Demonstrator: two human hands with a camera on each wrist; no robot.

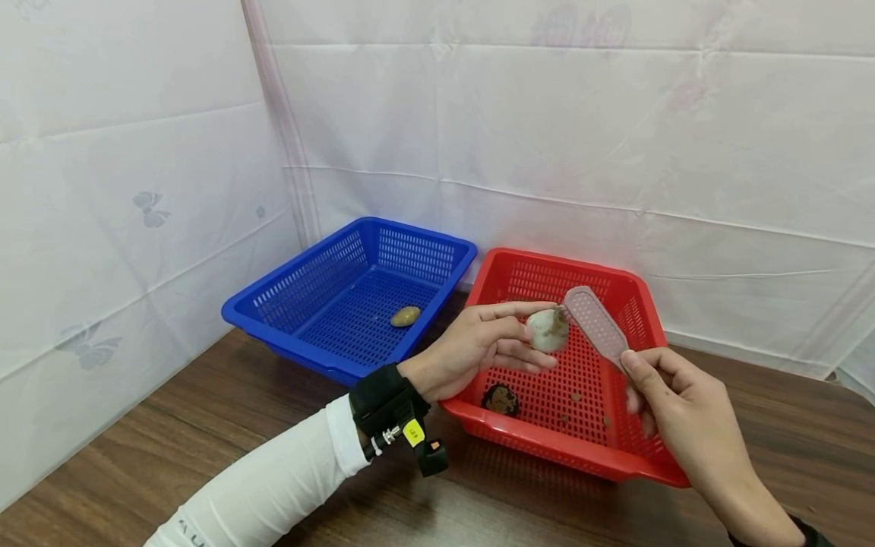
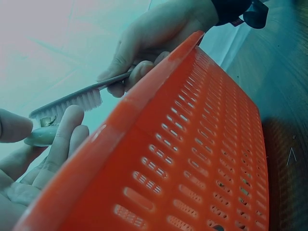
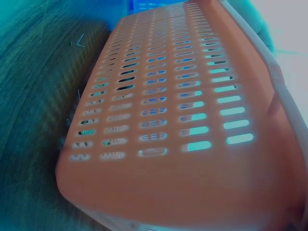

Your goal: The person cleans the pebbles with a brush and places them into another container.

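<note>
My left hand (image 1: pixel 472 342) holds a pale egg (image 1: pixel 547 334) over the red basket (image 1: pixel 547 439), between thumb and fingers. Brown dirt clings to the egg's upper right side. From the right, my right hand (image 1: pixel 697 418) grips a pinkish scrubbing brush (image 1: pixel 596 323) by its handle. In the left wrist view, the brush's pale bristles (image 2: pixel 86 101) face down and meet the dirty spot on the egg. A dark, mud-crusted lump (image 1: pixel 501 399) lies in the red basket's near left corner. The right wrist view shows mostly the basket's outer wall.
A blue basket (image 1: pixel 301 355) stands to the left, with one brownish egg (image 1: pixel 405 317) on its floor. Small brown crumbs (image 1: pixel 576 396) are scattered in the red basket. Both baskets stand on a wooden table (image 1: pixel 198 425), with white patterned cloth (image 1: pixel 547 144) behind.
</note>
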